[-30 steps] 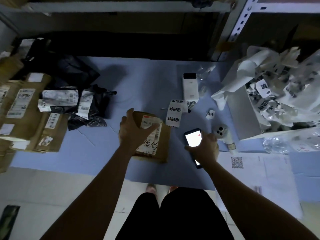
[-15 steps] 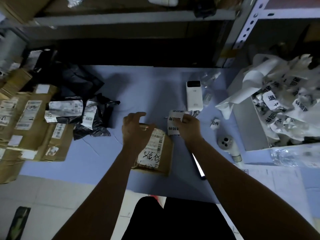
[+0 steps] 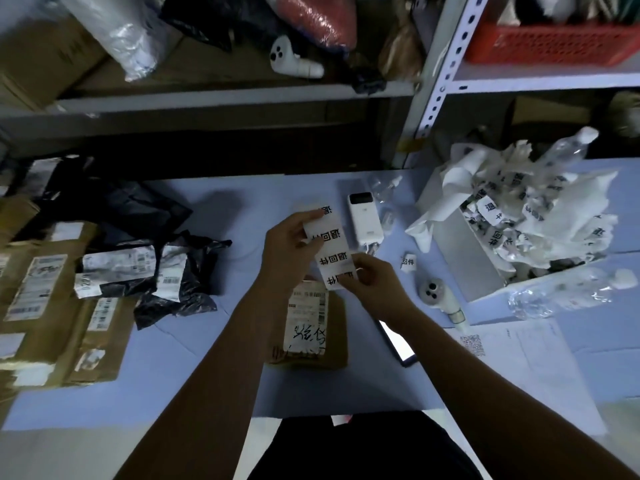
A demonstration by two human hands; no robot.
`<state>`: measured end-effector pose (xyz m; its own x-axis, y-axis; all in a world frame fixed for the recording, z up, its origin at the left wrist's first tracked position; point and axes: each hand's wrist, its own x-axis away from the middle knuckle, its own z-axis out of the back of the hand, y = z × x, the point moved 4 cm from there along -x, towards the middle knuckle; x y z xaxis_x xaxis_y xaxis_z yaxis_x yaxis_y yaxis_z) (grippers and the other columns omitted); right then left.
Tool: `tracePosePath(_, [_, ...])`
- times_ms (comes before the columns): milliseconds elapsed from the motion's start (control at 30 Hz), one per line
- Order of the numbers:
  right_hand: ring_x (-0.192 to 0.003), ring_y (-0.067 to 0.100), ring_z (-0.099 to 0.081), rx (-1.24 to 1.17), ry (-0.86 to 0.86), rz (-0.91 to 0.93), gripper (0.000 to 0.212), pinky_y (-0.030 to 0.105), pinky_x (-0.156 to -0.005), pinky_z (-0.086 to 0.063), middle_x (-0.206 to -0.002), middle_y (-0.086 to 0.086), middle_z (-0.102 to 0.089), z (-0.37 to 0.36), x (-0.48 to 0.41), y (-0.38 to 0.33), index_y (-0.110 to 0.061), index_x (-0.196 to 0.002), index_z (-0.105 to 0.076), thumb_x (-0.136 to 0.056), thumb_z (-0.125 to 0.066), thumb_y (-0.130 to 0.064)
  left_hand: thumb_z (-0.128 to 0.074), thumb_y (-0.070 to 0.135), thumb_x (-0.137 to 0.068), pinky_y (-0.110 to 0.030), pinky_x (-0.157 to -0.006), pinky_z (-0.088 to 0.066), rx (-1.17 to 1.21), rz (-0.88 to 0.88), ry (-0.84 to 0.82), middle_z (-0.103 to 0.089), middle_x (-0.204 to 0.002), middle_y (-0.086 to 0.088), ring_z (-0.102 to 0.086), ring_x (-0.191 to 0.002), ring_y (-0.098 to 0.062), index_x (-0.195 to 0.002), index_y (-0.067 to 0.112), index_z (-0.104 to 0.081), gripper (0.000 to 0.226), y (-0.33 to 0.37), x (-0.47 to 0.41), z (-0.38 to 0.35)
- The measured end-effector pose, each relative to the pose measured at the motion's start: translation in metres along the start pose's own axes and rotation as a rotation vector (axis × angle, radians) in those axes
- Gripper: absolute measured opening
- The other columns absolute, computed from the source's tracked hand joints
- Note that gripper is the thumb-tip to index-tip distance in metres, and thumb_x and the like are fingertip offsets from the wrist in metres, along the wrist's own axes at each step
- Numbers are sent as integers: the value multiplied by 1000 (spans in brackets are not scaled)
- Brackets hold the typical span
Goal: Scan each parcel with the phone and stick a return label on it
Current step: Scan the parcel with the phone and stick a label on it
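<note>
White label strip [image 3: 333, 251] now off the table [image 3: 214, 375]

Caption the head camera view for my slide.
Left hand and right hand hold a label strip above the parcel.

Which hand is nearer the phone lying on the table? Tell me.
Right. The right hand pinches the lower end of the label strip, just up and left of the phone. The left hand grips the strip's upper part, farther left.
</note>
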<state>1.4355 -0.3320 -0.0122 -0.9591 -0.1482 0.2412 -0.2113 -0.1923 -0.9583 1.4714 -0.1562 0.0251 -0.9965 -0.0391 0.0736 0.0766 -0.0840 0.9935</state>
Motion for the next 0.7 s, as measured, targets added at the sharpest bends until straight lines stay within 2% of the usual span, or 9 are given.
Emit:
tracePosePath(67, [-100,24,-73,-33,20,28,23,44,-91,-59,-111,11,-75,-2,3,-8,-1,-115,-67,-93,-69,-5,-71,-2,-87,-33,-76,-62,-74,-41,-37,-72,-115,5,-72,-98,-12,-116,32,-71,45,5,0,2])
tracePosePath(167, [-98,20,-74,-119,65,66,17,36,-88,-60,-106,5,-77,-7,6,-19,-8,-112,-70,-96,-67,-12,-70,0,-89,-18,-64,-56,-155,-89,-84,-71,-110,4,-71,-87,-9,-121,32,-68,45,10,3,5])
tracePosePath(267, [-97,16,-74,-152,93,94,13,25,-82,-59,-103,0,-78,-12,7,-27,-13,-109,-72,-98,-65,-16,-71,0,-88,-16,-59,-55,-201,-133,-126,-69,-106,0,-70,-79,-11,-126,33,-64,50,14,7,7])
tracePosePath(367, [-97,19,-74,-170,137,101,10,29,-83,-59,-100,2,-78,-13,7,-30,-17,-102,-73,-98,-64,-14,-75,0,-86,-17,-63,-55,-177,-187,-188,-68,-113,2,-70,-84,-11,-129,27,-62,52,18,11,8])
tracePosePath(433, [-95,19,-74,-142,155,104,16,31,-83,-59,-98,2,-77,-13,8,-32,-25,-97,-74,-98,-63,-13,-77,4,-85,-15,-64,-53,-199,-242,-181,-64,-121,1,-68,-93,-11,-123,24,-66,45,21,11,9])
tracePosePath(533, [-96,22,-73,-103,152,131,23,35,-84,-60,-99,3,-76,-15,10,-36,-33,-95,-74,-100,-60,-16,-76,14,-88,-13,-74,-52,-290,-269,-175,-54,-120,-4,-59,-106,-14,-113,25,-72,28,21,8,9])
tracePosePath(700, [-96,27,-68,-2,169,203,16,47,-87,-57,-101,7,-71,-19,8,-37,-19,-104,-70,-103,-55,-13,-76,21,-90,-11,-81,-48,-362,-227,-174,-58,-111,-6,-58,-104,-12,-105,24,-76,15,15,8,10])
